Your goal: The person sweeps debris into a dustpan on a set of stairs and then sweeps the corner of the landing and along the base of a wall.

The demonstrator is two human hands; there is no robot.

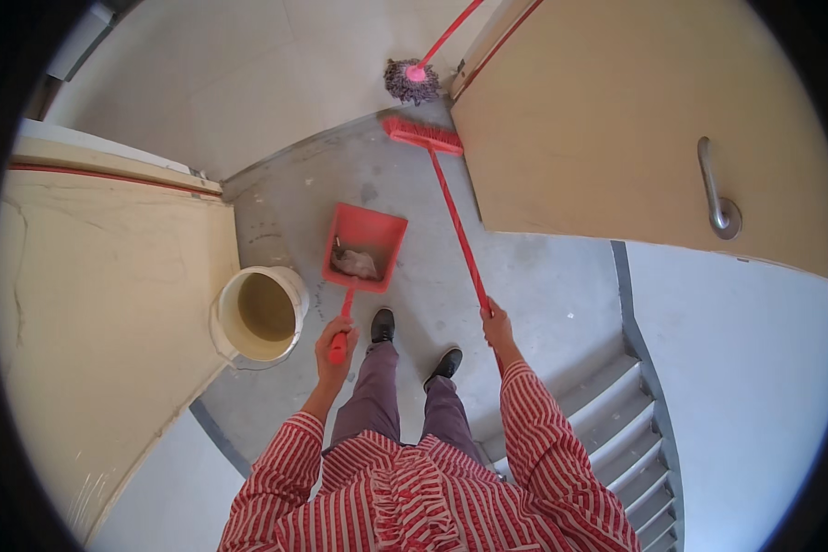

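My left hand [332, 348] grips the handle of a red plastic dustpan [371, 231] in front of my feet. Grey dust and a crumpled, pale scrap [354, 263] lie in the pan, towards its handle end. With my right hand [498, 327] I hold the red shaft of a push broom [453, 207]. Its red-bristled head [424, 134] is farther ahead, by the bottom corner of the right-hand door. Whether the bristles touch the floor I cannot tell. Left of the dustpan stands a white bucket [297, 276] with murky water in it and a wire bail at its side.
A string mop [414, 79] with a red handle rests beyond the broom head, near the door frame. Open doors flank me: one left [117, 276], one right [628, 124] with a metal lever handle [712, 190]. Stairs [617, 421] lie behind me to the right.
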